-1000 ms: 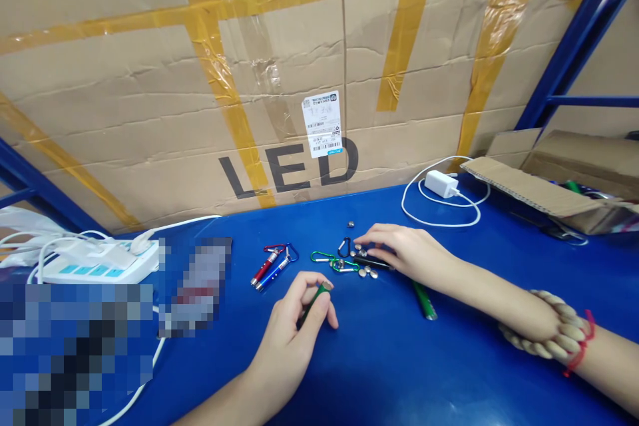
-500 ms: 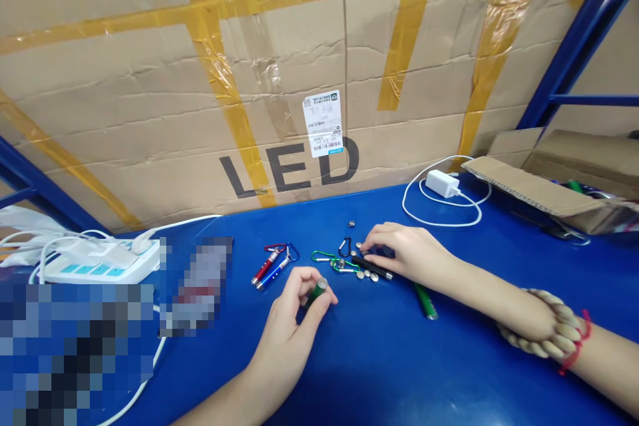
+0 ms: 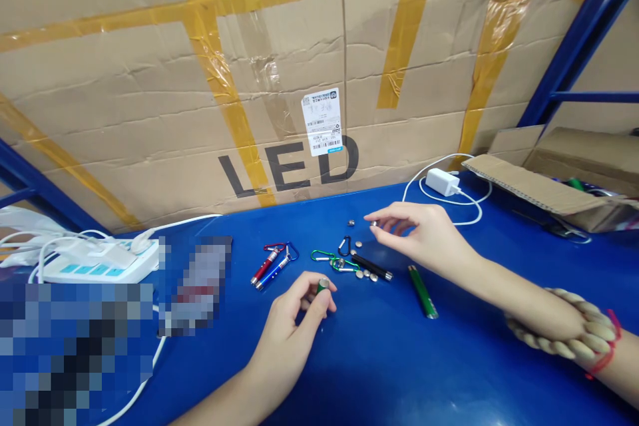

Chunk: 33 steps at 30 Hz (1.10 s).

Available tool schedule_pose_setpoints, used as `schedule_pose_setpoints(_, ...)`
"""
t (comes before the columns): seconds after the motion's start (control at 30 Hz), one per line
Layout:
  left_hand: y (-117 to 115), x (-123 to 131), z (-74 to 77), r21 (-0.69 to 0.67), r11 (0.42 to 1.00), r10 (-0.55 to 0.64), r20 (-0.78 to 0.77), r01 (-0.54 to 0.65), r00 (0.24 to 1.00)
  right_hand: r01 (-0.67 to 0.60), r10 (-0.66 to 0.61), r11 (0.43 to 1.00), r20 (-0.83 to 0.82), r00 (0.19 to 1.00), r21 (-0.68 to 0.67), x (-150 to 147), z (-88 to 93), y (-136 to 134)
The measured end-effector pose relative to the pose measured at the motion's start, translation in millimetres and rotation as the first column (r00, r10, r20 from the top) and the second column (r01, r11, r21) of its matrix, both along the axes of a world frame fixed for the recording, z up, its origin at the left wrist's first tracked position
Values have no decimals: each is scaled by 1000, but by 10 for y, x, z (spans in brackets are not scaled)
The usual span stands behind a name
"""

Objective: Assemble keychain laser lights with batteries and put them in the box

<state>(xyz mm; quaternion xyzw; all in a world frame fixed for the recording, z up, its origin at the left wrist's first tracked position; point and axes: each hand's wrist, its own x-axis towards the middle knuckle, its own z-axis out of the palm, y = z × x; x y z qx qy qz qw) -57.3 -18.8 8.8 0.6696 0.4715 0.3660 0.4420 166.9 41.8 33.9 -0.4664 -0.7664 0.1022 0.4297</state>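
My left hand (image 3: 294, 313) is closed around a short green flashlight tube (image 3: 322, 287), its silver end facing up between thumb and fingers. Above the blue table, my right hand (image 3: 414, 233) pinches a small silver button cell (image 3: 374, 223) between thumb and fingertips. Below that hand lies a longer green flashlight body (image 3: 422, 293). To its left are a black flashlight body (image 3: 372, 266) and several loose button cells (image 3: 367, 273). Green carabiners (image 3: 345, 266), a black carabiner (image 3: 344, 245) and a small silver cap (image 3: 351, 222) lie close by.
A red keychain flashlight (image 3: 264, 267) and a blue one (image 3: 273, 273) lie left of centre. A white power strip (image 3: 100, 267) stands at the left, a white charger (image 3: 442, 182) with cable at the back right. An open cardboard box (image 3: 539, 190) sits far right.
My right hand has risen from the table beside the black flashlight body and moved right, with a button cell in its fingertips. My left hand has tilted the green tube slightly and stays in place.
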Motion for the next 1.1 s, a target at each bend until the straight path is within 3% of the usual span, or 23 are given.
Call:
schedule_pose_setpoints(0.33,-3,13,1,-21,1000,-9,28,10,1000,67,-72,996,-101,992,-58,41,-3,54)
schedule_pose_setpoints(0.63,-24,-1,18,-20,1000,1,26,-1,1000,7,-54,983,-253,966,-181,27,-7,73)
schedule_pose_setpoints(0.7,-23,-4,14,-14,1000,0,24,1,1000,11,-49,985,-219,975,-171,29,-12,75)
schedule_pose_setpoints(0.87,-23,-3,15,-12,1000,2,12,-2,1000,8,3,992,95,995,-125,35,-87,85)
schedule_pose_setpoints(1.1,-14,-25,17,54,997,46,31,-47,998,70,-51,992,184,982,-100,53,-67,98)
